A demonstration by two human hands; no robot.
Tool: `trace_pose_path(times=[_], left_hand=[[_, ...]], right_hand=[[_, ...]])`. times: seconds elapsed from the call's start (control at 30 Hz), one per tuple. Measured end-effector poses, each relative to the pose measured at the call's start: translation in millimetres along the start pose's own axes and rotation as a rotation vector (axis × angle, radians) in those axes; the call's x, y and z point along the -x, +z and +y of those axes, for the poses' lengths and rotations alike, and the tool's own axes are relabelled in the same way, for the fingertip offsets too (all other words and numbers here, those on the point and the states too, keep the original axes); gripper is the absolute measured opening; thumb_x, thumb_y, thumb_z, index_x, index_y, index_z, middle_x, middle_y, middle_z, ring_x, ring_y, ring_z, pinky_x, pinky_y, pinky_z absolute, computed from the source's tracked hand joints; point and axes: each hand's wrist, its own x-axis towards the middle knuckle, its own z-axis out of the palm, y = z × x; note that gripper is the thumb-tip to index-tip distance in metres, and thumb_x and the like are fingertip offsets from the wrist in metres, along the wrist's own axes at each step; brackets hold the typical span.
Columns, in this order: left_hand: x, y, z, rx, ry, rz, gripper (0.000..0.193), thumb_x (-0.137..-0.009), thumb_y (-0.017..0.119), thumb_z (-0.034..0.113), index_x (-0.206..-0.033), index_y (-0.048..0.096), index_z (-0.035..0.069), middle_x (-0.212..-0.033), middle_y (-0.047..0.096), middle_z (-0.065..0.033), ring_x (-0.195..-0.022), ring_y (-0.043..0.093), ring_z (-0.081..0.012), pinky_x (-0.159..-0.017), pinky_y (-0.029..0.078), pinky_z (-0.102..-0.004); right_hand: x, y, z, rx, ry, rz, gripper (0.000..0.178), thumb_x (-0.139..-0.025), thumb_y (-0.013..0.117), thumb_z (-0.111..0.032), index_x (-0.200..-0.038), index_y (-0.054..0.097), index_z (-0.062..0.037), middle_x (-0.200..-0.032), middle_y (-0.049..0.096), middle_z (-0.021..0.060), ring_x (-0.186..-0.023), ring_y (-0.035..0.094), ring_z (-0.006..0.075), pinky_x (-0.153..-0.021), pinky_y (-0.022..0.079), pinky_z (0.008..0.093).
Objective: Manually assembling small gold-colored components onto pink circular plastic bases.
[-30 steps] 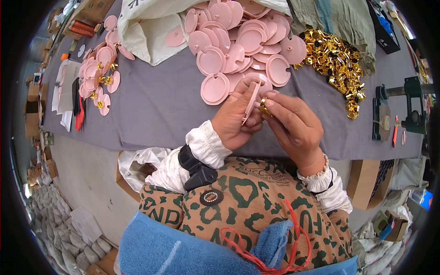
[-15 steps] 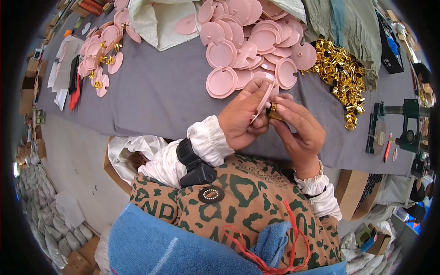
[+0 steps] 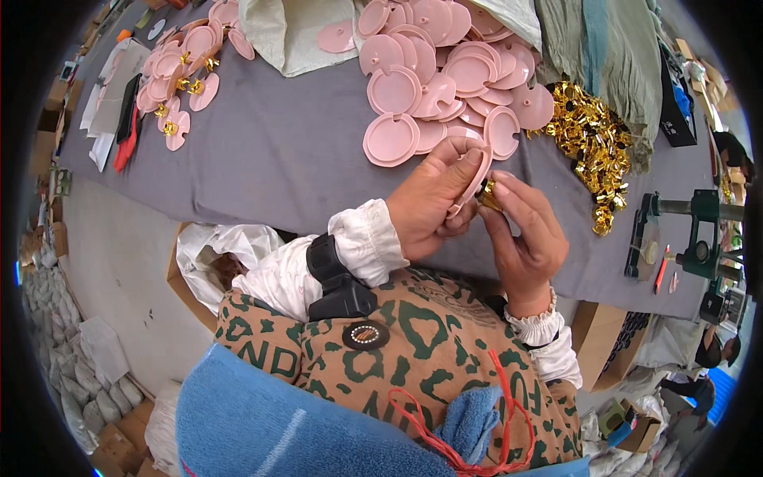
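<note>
My left hand is closed around the edge of a round pink lid, which is turned nearly edge-on. Thumb and fingers of my right hand pinch a small shiny gold knob with a dark part at its end. The knob is against or very close to the lid's right face; my fingers hide the exact contact. Just beyond my hands lies a heap of pink lids, several with a notch in the rim. To its right spreads a pile of gold knobs.
Pink lids with gold knobs on them lie at the far left, near a red-and-black tool. A white sack lies behind. A green metal press stands at the right on the grey cloth-covered table. Cardboard boxes sit below.
The view has shifted slightly. The pink lid and the gold knob have moved a little to the right together with my hands, and both grips stay the same.
</note>
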Motion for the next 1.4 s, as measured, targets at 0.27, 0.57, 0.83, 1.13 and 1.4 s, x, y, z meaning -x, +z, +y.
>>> trace_pose_path(times=[0.27,0.57,0.83,1.13,1.4], left_hand=[[1,-6,1,0.029,-0.07,0.021,0.028,-0.096,0.051,0.009,-0.121,0.046,0.022,-0.082,0.056,0.0022,-0.042,0.04,-0.0044,-0.036,0.028,-0.0193],[-1,-7,-2,-0.106,0.034,-0.002,0.023,-0.102,0.052,0.03,-0.119,0.045,0.017,-0.103,0.067,-0.0053,-0.045,0.042,-0.0026,-0.037,0.03,-0.0161],[-4,-27,-4,-0.277,0.216,-0.048,0.021,-0.101,0.052,0.026,-0.118,0.047,0.014,-0.106,0.066,-0.0127,-0.056,0.052,-0.0036,-0.041,0.037,-0.0164],[51,-93,141,-0.602,0.766,0.508,0.016,-0.099,0.055,0.016,-0.113,0.055,0.008,-0.101,0.066,-0.008,-0.073,0.061,-0.0108,-0.054,0.046,-0.0195],[81,-147,275,-0.807,0.944,1.021,0.046,-0.094,0.059,0.021,-0.136,0.045,0.009,-0.116,0.059,-0.0125,-0.085,0.067,-0.0203,-0.06,0.054,-0.032]], right_hand=[[14,4,2,-0.829,0.688,0.054,0.033,-0.084,0.07,0.005,-0.117,0.065,0.0044,-0.114,0.067,0.0151,-0.101,0.065,0.0171,-0.086,0.055,0.0282],[10,4,-4,-0.406,0.488,0.006,0.029,-0.08,0.073,0.006,-0.108,0.069,0.0032,-0.107,0.07,0.0134,-0.098,0.067,0.0173,-0.081,0.055,0.0273],[2,9,-11,-0.727,0.939,-0.089,0.027,-0.083,0.072,0.002,-0.11,0.067,0.0042,-0.1,0.071,0.0092,-0.091,0.068,0.0155,-0.08,0.055,0.0273],[19,6,13,-0.604,0.902,-0.121,0.035,-0.086,0.068,-0.001,-0.12,0.062,0.0027,-0.112,0.068,0.012,-0.096,0.066,0.0163,-0.083,0.053,0.027],[53,-18,25,-0.462,0.867,0.005,0.026,-0.089,0.064,0.0,-0.115,0.066,0.0018,-0.105,0.069,0.0101,-0.091,0.066,0.0145,-0.081,0.052,0.0254]])
